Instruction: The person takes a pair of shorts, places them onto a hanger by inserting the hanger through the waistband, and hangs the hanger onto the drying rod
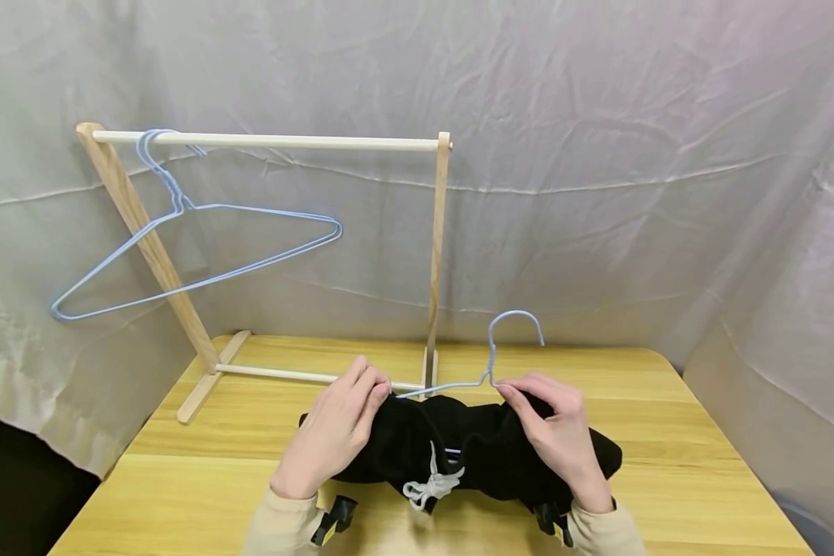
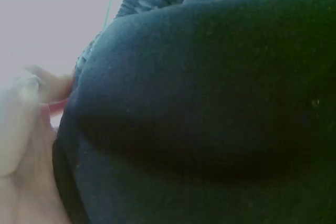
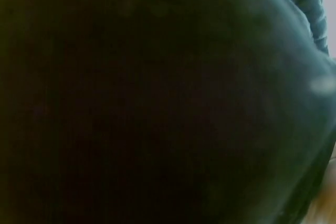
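Black drawstring pants [image 1: 486, 455] are bunched over the near part of the table, a white cord [image 1: 434, 485] tied in a bow at the front. A light blue wire hanger [image 1: 492, 357] rises from the waist opening, hook upward and curving right; its lower part is mostly hidden by cloth. At the left, my left hand [image 1: 337, 428] pinches the gathered waistband beside the hanger's sloping arm. My right hand [image 1: 556, 425] pinches cloth at the right, fingertips right at the hanger's neck. Dark fabric [image 2: 194, 93] fills most of the left wrist view, and dark cloth [image 3: 157, 98] the right wrist view.
Behind, to the left, stands a wooden rack [image 1: 271, 141] with several light blue hangers [image 1: 201, 207] on its top bar. Its right post [image 1: 438, 255] and lower bar [image 1: 278, 374] are close beyond my left hand. Grey curtains [image 1: 598, 193] surround the wooden table [image 1: 695, 463].
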{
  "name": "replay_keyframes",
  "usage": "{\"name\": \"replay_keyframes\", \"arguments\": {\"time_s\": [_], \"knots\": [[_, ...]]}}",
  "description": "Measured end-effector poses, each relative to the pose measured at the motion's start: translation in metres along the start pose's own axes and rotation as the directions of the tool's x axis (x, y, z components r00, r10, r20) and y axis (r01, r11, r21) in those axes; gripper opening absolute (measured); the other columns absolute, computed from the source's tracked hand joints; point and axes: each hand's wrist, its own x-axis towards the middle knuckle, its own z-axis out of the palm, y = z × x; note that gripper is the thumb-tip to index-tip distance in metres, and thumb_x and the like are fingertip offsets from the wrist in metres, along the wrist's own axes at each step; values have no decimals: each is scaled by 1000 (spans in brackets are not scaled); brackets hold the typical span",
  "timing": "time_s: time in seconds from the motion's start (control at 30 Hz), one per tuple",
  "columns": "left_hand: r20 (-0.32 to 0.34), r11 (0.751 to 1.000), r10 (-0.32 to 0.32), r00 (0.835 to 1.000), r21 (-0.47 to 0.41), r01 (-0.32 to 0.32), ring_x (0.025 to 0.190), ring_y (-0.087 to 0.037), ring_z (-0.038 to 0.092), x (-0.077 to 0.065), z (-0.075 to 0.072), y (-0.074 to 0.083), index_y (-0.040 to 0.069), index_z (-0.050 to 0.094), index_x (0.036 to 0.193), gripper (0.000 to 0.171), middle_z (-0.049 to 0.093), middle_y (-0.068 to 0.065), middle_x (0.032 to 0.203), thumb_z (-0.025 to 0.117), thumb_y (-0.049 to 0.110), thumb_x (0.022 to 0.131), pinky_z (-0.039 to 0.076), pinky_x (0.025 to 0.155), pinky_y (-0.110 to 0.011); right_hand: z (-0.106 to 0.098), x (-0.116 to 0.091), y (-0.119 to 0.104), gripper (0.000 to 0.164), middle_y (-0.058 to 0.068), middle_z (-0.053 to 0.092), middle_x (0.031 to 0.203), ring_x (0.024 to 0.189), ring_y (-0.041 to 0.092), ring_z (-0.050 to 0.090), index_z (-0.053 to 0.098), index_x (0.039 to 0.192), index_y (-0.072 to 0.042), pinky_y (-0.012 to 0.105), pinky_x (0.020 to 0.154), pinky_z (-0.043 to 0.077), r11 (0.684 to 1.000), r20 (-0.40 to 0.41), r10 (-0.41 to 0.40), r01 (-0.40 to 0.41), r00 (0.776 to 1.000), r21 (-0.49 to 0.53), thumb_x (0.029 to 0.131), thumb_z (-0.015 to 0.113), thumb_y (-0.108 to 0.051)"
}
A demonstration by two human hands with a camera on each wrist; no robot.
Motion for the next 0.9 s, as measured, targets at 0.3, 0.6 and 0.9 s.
{"name": "replay_keyframes", "arguments": {"time_s": [0.3, 0.6, 0.9], "knots": [[-50, 999, 35, 998, 4, -35, 65, -3, 45, 2, 10, 8, 16, 61, 94, 6, 52, 6, 85, 60, 18, 100, 35, 54, -14, 8, 0, -4, 32, 3, 73, 78, 74, 6, 66, 78, 92, -8, 13, 73, 50, 999, -11, -21, 20, 1000, -28, 73, 75, 18], [-107, 1000, 29, 994, -8, -30, 56, 0, 46, 5, 19, 16, 21, 67, 101, 15, 59, 12, 85, 66, 35, 97, 30, 49, -10, 9, 0, -6, 31, 2, 74, 80, 74, 5, 66, 78, 94, -8, 13, 73, 49, 999, 15, -27, 27, 1000, -34, 74, 76, 16], [-235, 997, 74, 969, 19, -72, 51, 3, 39, 8, 21, 18, 25, 74, 87, 20, 52, 13, 73, 65, 40, 97, 21, 47, -7, 4, 0, -5, 32, 3, 73, 83, 77, 5, 66, 77, 98, -4, 14, 76, 50, 999, 42, -3, 1, 999, 46, 76, 73, 19]]}}
